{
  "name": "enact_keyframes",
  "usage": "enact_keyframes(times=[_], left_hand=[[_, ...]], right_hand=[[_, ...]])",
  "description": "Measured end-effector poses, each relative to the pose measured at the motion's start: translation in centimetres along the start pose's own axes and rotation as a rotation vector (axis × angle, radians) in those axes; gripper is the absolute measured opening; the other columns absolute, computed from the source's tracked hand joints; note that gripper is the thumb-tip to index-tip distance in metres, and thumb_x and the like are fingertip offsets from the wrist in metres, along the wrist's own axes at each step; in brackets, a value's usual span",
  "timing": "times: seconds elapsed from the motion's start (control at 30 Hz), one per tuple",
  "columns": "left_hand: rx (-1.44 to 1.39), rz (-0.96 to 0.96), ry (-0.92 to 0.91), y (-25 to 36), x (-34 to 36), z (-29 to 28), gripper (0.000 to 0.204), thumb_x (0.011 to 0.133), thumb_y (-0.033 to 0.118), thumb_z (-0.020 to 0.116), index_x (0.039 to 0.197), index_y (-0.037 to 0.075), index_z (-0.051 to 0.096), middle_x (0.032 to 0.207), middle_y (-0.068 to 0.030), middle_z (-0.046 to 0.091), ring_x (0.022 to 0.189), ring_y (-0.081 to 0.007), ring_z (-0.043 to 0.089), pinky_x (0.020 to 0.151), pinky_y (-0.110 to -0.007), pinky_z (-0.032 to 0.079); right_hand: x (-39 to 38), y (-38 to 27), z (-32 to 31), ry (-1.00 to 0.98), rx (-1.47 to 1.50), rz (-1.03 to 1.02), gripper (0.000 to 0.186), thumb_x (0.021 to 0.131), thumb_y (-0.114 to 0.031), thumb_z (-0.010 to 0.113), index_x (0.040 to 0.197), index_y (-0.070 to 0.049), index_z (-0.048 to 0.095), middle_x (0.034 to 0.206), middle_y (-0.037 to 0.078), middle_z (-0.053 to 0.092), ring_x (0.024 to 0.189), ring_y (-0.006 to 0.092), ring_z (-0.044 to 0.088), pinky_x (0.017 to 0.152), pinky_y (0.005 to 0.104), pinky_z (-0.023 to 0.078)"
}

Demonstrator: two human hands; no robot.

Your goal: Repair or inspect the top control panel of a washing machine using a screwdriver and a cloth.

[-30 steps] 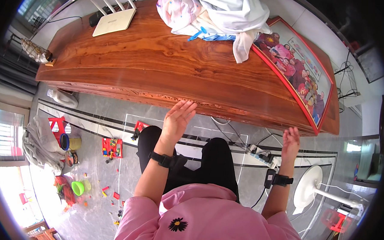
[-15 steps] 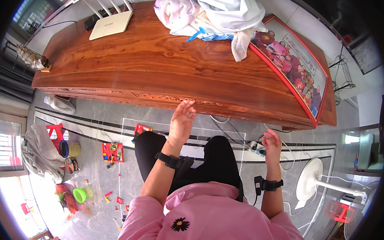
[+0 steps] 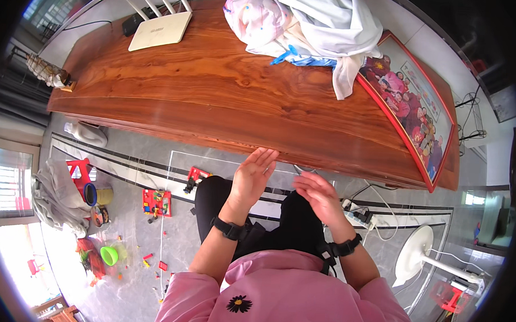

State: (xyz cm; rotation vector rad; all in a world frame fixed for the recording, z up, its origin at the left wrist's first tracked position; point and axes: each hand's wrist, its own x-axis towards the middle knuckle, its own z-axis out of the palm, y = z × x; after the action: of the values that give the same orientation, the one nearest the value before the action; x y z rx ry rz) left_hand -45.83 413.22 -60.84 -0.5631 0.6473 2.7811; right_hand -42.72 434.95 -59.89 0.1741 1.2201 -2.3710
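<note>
My left hand (image 3: 253, 175) is held up by the front edge of a brown wooden cabinet (image 3: 215, 96), its fingers stretched out and empty. I cannot tell whether its fingertips touch the cabinet edge. My right hand (image 3: 321, 197) hovers beside it above my knee, fingers extended and holding nothing. A narrow gap separates the hands. Each wrist wears a black strap. On the cabinet top lies a heap of white and pale pink cloth (image 3: 333, 32) with a blue tie. To its right leans or lies a red-framed group picture (image 3: 410, 104).
A white router (image 3: 160, 31) and a model ship (image 3: 47, 72) stand on the cabinet. Toys, a red brick tray (image 3: 156, 202) and a green cup (image 3: 109, 256) lie on the floor at left. A power strip (image 3: 357, 213) and white fan (image 3: 413, 255) are at right.
My right hand has swung left toward my left hand. The left hand has shifted slightly right and down, its fingers straighter. The whole view has shifted a little.
</note>
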Motion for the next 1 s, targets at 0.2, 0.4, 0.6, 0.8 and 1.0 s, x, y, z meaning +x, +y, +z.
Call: enact_keyframes(times=[0.2, 0.4, 0.6, 0.8, 1.0], left_hand=[[0.083, 0.041, 0.127, 0.4, -1.4, -0.5, 0.048, 0.082, -0.004, 0.041, 0.130, -0.002, 0.040, 0.133, -0.0135, 0.046, 0.124, -0.0248, 0.044, 0.101, -0.034, 0.037], [0.088, 0.145, 0.107, 4.2, -3.1, -2.5, 0.050, 0.083, -0.004, 0.042, 0.132, -0.003, 0.036, 0.132, -0.0155, 0.046, 0.120, -0.0260, 0.048, 0.101, -0.035, 0.037], [0.055, 0.106, 0.092, 5.5, -4.2, -3.2, 0.055, 0.080, -0.006, 0.042, 0.134, -0.003, 0.031, 0.134, -0.0176, 0.040, 0.124, -0.0303, 0.044, 0.105, -0.041, 0.034], [-0.022, 0.182, 0.291, 6.0, -2.8, -6.7, 0.064, 0.078, -0.007, 0.044, 0.139, 0.001, 0.026, 0.143, -0.0159, 0.032, 0.126, -0.0308, 0.040, 0.102, -0.046, 0.035], [-0.108, 0.117, 0.241, 6.9, -1.3, -7.1, 0.063, 0.077, -0.006, 0.046, 0.137, 0.002, 0.030, 0.138, -0.0140, 0.038, 0.122, -0.0295, 0.045, 0.101, -0.047, 0.037]], right_hand=[[3.3, 2.8, 4.6, -0.127, 0.279, -0.014, 0.052, 0.082, 0.008, 0.040, 0.134, 0.005, 0.037, 0.134, 0.021, 0.045, 0.127, 0.0305, 0.042, 0.110, 0.0392, 0.031], [4.1, 4.9, 7.7, -0.073, 0.536, -0.103, 0.053, 0.080, 0.007, 0.040, 0.133, 0.011, 0.033, 0.137, 0.026, 0.038, 0.130, 0.0340, 0.036, 0.112, 0.0390, 0.028], [4.3, 6.1, 9.3, 0.004, 0.735, -0.117, 0.060, 0.079, 0.011, 0.039, 0.136, 0.012, 0.021, 0.141, 0.026, 0.029, 0.131, 0.0359, 0.034, 0.112, 0.0396, 0.030], [5.6, 6.7, 11.2, 0.083, 0.880, -0.093, 0.062, 0.074, 0.015, 0.041, 0.134, 0.009, 0.026, 0.136, 0.023, 0.036, 0.129, 0.0356, 0.037, 0.110, 0.0417, 0.034], [7.5, 5.3, 11.9, 0.306, 0.826, -0.014, 0.035, 0.067, 0.020, 0.042, 0.097, 0.004, 0.048, 0.105, 0.014, 0.052, 0.111, 0.0308, 0.050, 0.096, 0.0380, 0.048]])
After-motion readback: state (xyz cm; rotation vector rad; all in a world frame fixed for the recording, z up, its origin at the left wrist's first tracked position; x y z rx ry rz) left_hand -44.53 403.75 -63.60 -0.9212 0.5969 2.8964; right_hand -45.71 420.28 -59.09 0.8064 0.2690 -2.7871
